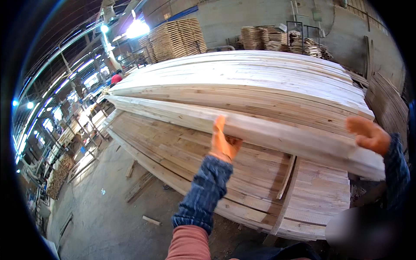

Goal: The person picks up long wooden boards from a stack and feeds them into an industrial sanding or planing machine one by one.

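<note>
A long, thick wooden beam (281, 138) runs from the far left to the near right, tilted over the board stack. My left hand (224, 141), in an orange glove, grips its near side around the middle, thumb up over the top edge and fingers partly hidden beneath. My right hand (368, 134), also gloved in orange, is at the beam's right end, slightly blurred. Its fingers stretch out above the upper edge; whether they touch the wood I cannot tell. Under the beam lies a lower layer of joined boards (173, 141).
Behind the beam rises a higher stack of pale boards (242, 71). Slatted wood piles (177, 39) stand by the back wall. Offcuts (151, 220) lie on the concrete floor (99, 216) at left. A dark panel (388, 104) leans at the right. A red-topped figure (116, 79) is far off.
</note>
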A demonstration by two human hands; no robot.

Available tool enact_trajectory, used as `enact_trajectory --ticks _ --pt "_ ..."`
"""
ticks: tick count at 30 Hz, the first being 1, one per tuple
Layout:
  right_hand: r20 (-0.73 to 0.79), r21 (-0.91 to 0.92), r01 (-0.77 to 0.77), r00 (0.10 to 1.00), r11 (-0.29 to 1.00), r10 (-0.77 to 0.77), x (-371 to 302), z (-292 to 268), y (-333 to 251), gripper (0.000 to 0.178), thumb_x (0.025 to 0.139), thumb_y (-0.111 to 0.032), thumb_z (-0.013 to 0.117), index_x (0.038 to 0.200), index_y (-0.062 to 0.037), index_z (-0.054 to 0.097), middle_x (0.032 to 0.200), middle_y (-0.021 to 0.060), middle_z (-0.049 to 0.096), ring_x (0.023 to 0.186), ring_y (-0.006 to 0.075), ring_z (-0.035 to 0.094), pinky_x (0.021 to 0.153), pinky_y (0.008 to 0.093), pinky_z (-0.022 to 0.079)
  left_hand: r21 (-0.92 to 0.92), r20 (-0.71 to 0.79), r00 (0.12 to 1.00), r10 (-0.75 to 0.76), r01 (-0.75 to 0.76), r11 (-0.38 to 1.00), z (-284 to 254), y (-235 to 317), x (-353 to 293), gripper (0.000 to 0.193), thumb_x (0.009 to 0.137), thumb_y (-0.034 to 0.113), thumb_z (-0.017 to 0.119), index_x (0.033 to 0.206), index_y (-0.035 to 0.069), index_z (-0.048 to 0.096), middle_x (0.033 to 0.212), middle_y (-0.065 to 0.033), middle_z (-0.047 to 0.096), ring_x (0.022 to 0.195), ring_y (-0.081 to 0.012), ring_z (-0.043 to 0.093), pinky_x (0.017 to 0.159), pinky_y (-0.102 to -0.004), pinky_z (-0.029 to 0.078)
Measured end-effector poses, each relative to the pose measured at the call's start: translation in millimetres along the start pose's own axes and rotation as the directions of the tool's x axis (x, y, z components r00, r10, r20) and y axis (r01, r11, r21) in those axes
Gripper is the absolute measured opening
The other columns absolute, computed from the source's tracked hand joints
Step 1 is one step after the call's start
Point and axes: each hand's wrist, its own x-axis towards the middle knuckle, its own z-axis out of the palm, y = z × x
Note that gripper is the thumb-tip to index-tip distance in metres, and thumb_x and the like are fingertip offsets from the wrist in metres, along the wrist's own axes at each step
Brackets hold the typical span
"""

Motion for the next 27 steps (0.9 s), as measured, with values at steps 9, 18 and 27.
enact_trajectory --ticks 9,18,27 --pt "0.703 0.223 0.059 0.682 0.973 -0.203 223 278 -67 0.114 0.086 -0.068 0.070 0.166 -0.0072 0.017 0.169 0.0233 0.022 0.157 0.0364 0.020 0.126 0.0474 0.022 -0.005 0.097 0.962 -0.256 0.258 0.966 -49 -147 -144 0.047 0.102 0.044 0.062 0.137 0.014 0.057 0.132 -0.0068 0.063 0.132 -0.0239 0.054 0.112 -0.0465 0.047" --pt "0.686 0.131 -0.004 0.723 0.991 -0.088 165 291 -68 0.112 0.071 -0.043 0.088 0.161 -0.0093 0.031 0.154 0.0238 0.046 0.137 0.0333 0.051 0.113 0.0371 0.043 0.085 0.280 0.814 -0.508 0.506 0.858 -114 -135 -168 0.056 0.102 0.017 0.067 0.149 0.002 0.043 0.145 -0.0162 0.052 0.133 -0.0292 0.054 0.115 -0.0444 0.047" --pt "0.498 -0.350 0.146 0.866 0.925 0.052 10 234 -12 0.106 0.071 -0.054 0.082 0.159 -0.0207 0.034 0.149 0.0288 0.047 0.136 0.0464 0.048 0.116 0.0544 0.038 0.362 -0.036 0.965 -0.260 0.255 0.896 -161 -39 -178 0.053 0.099 0.038 0.067 0.139 0.006 0.055 0.129 -0.0089 0.064 0.116 -0.0216 0.062 0.099 -0.0377 0.053"
